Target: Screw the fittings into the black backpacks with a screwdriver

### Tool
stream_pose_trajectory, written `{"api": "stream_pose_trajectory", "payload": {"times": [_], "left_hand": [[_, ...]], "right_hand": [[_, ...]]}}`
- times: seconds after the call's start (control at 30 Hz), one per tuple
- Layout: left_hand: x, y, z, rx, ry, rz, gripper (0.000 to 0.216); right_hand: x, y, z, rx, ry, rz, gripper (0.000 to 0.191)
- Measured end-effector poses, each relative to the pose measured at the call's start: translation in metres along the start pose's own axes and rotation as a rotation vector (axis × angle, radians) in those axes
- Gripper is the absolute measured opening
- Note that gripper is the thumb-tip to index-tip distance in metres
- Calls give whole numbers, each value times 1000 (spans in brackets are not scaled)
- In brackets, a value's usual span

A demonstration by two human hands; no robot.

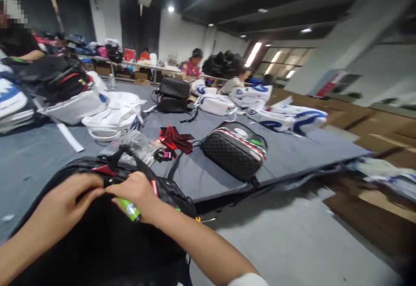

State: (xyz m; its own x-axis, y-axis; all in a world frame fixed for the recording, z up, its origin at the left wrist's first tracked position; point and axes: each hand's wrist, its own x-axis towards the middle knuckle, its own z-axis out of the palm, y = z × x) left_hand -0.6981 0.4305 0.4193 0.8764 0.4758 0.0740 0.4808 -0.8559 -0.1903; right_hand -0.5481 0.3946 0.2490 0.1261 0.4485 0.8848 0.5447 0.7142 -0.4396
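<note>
Your right hand [140, 194] clenched its grip on a green tool [129, 208] over the black backpack [97, 242] on the bench [211, 177]; your left hand [63, 206] pinched the backpack's top edge.

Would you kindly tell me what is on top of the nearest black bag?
The left hand and the right hand rest on the black bag; the right hand grips a green tube. Whatever lies under their fingers is covered.
</note>
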Motion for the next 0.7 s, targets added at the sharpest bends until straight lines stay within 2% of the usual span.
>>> {"api": "stream_pose_trajectory", "payload": {"times": [0.03, 0.07, 0.13, 0.2, 0.27, 0.3, 0.4, 0.5, 0.57, 0.63, 0.7], "left_hand": [[10, 2, -9, 94, 91, -19, 21], [21, 2, -15, 243, 101, -20, 32], [44, -4, -17, 461, -73, -25, 82], [66, -20, -3, 423, -315, -30, 104], [82, -39, 21, 421, -440, -115, 104], [87, -46, 32, 414, -480, -113, 101], [92, -56, 57, 375, -491, -32, 98], [86, -49, 64, 391, -444, 41, 121], [80, -42, 64, 456, -469, 42, 139], [77, -36, 65, 530, -507, 5, 146], [76, -34, 68, 559, -495, -42, 146]], "right_hand": [[-1, -2, 0, 24, 36, -11, 22], [-1, -4, 0, 39, 64, -14, 22], [1, -8, 0, 30, 94, -20, 24], [0, -10, 3, 91, 97, 28, 26], [-6, -10, 8, 151, 71, 58, 28], [-11, -9, 10, 162, 46, 68, 29], [-25, 0, 10, 154, -55, 125, 34], [-35, 11, 6, 165, -106, 227, 34], [-37, 16, 5, 165, -114, 261, 31], [-38, 19, 6, 171, -135, 290, 31], [-38, 21, 9, 192, -157, 397, 36]]}}
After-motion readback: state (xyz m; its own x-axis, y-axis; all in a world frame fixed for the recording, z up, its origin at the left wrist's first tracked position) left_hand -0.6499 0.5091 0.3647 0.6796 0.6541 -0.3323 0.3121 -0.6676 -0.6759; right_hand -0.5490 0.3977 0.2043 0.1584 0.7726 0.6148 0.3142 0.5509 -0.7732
